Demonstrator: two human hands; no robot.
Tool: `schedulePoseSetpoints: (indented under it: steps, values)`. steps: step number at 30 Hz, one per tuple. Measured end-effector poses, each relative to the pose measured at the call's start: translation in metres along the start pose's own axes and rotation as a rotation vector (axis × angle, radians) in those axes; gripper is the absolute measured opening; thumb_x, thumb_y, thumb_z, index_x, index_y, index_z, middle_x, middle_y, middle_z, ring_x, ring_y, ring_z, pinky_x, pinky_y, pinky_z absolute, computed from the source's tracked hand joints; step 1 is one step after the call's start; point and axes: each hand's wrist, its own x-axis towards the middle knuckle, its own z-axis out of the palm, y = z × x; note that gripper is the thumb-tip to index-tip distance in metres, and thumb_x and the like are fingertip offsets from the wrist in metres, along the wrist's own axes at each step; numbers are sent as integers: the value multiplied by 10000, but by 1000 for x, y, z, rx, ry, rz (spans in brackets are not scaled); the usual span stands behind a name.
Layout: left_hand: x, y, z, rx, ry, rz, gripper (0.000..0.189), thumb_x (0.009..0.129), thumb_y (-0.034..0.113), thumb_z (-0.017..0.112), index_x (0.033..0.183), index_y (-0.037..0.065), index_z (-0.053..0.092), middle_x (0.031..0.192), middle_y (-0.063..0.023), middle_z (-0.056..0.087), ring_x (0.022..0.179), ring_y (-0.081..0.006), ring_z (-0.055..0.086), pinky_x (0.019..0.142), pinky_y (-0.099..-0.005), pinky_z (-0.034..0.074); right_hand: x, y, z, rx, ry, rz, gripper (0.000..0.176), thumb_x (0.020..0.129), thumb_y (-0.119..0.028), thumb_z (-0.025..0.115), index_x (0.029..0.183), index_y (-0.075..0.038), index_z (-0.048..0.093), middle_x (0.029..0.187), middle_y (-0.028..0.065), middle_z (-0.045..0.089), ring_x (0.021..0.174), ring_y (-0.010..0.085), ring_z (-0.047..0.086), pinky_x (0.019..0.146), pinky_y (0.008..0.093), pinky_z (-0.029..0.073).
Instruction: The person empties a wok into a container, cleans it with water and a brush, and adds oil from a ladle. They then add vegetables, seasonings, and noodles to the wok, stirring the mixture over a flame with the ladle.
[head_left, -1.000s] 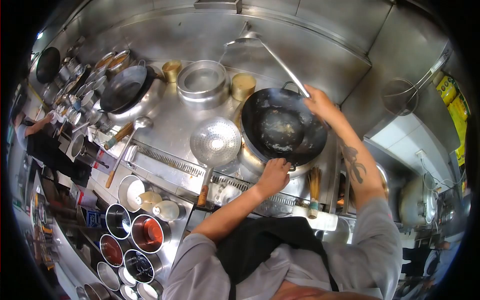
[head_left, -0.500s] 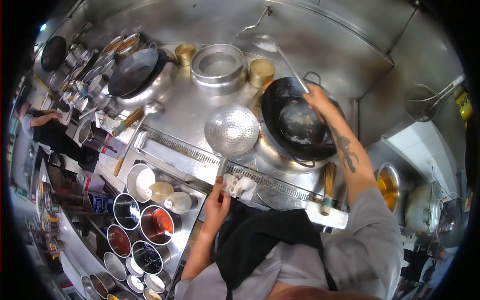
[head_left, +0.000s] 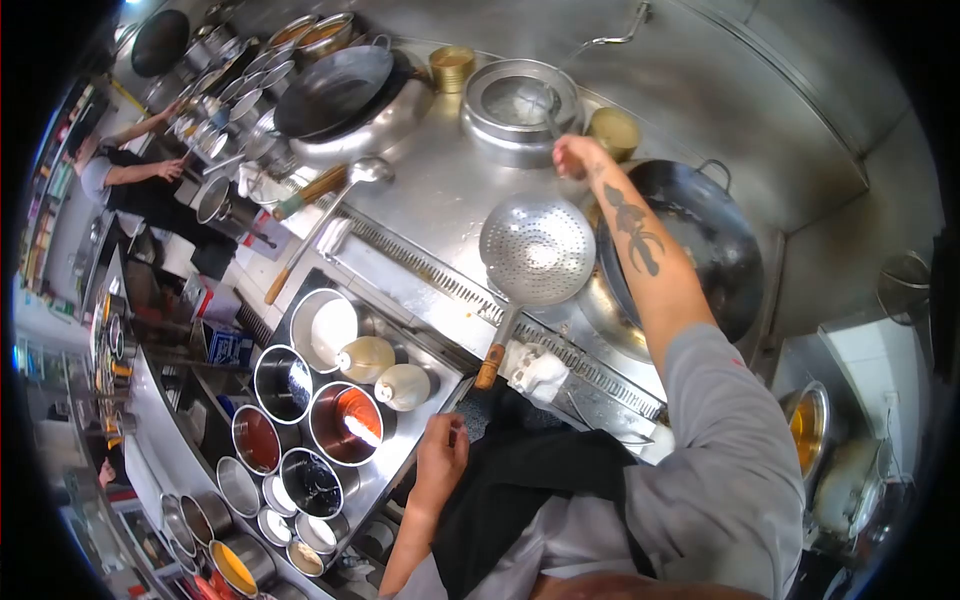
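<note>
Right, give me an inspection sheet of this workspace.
Surface: steel counter, shiny, partly covered.
Job's things: ladle reaching into the steel pot; dark wok partly hidden.
Clutter: perforated strainer, crumpled cloth, squeeze bottles.
Hands: right hand grips the ladle; left hand has curled fingers, nothing seen in it.
Cables: cannot tell; far right is too blurred.
Surroundings: another person at far left, near more pans.

two long-handled ladles (head_left: 550,118) (head_left: 371,170), two bottles (head_left: 366,358) (head_left: 403,387), one perforated skimmer (head_left: 537,248)
</note>
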Motion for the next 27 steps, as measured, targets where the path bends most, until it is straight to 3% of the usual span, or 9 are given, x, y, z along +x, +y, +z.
schedulePoseSetpoints:
  steps: [1, 3, 6, 9, 10, 14, 17, 22, 27]
  values:
    - [1, 3, -4, 2, -1, -4, 85, 841, -61, 556, 893, 5, 570, 878, -148, 579, 714, -300, 591, 652, -346, 475, -26, -15, 5, 439, -202, 107, 163, 842, -56, 573, 685, -31, 535, 627, 22, 516, 518, 166, 510, 477, 310, 444]
    - [3, 1, -6, -9, -16, 37, 115, 820, -84, 545, 894, 1, 566, 917, -143, 567, 744, -286, 589, 672, -336, 475, -44, -11, 5, 1159, -470, -53, 151, 829, -1, 565, 969, 50, 543, 747, 43, 521, 575, 169, 538, 517, 295, 437]
    - [11, -3, 0, -58, -63, 126, 111, 819, -84, 526, 897, -10, 554, 933, -148, 551, 782, -285, 584, 699, -331, 472, -40, -15, -20, 1162, -643, 35, 569, 815, 43, 561, 1312, 97, 289, 813, 73, 500, 607, 179, 552, 539, 308, 435]
    - [30, 17, 12, -122, -141, 162, 76, 843, -65, 508, 895, -18, 537, 906, -151, 548, 791, -290, 579, 709, -335, 470, -116, -23, -31, 1268, -619, 52, 419, 813, 16, 550, 1171, 147, 375, 760, 63, 484, 647, 180, 559, 542, 301, 409]
    - [37, 22, 18, -138, -173, 206, 60, 855, -56, 501, 894, -21, 530, 897, -153, 551, 787, -295, 578, 709, -337, 470, -141, -25, -38, 1280, -672, 35, 557, 861, -5, 509, 1300, 156, 208, 794, 70, 492, 634, 171, 561, 523, 299, 416]
    - [59, 40, 59, -219, -304, 324, 63, 930, 9, 457, 904, -19, 508, 857, -142, 583, 780, -255, 588, 700, -325, 466, -235, -18, -76, 1238, -751, -41, 476, 908, -49, 468, 1289, 145, 257, 821, 66, 497, 627, 145, 565, 507, 285, 437]
    - [77, 45, 106, -623, -508, 134, 119, 977, 59, 422, 917, 5, 510, 843, -112, 610, 773, -190, 594, 694, -307, 476, -314, -3, -99, 1197, -765, -95, 436, 917, -56, 462, 1276, 127, 295, 825, 61, 502, 624, 140, 564, 505, 283, 439]
    - [110, 122, 148, -875, -563, -137, 91, 984, 95, 466, 927, 48, 519, 938, -80, 586, 803, -159, 589, 716, -294, 494, -414, 43, -143, 1093, -500, -106, 349, 921, -97, 482, 1192, 106, 396, 819, 47, 517, 612, 118, 551, 496, 267, 425]
    - [117, 137, 203, -958, -605, 63, 124, 949, 55, 465, 870, 72, 559, 979, -71, 603, 813, -161, 609, 701, -292, 503, -436, 84, -180, 844, -148, -122, 258, 894, -114, 512, 1105, 21, 447, 767, 8, 517, 614, 93, 520, 506, 237, 396]
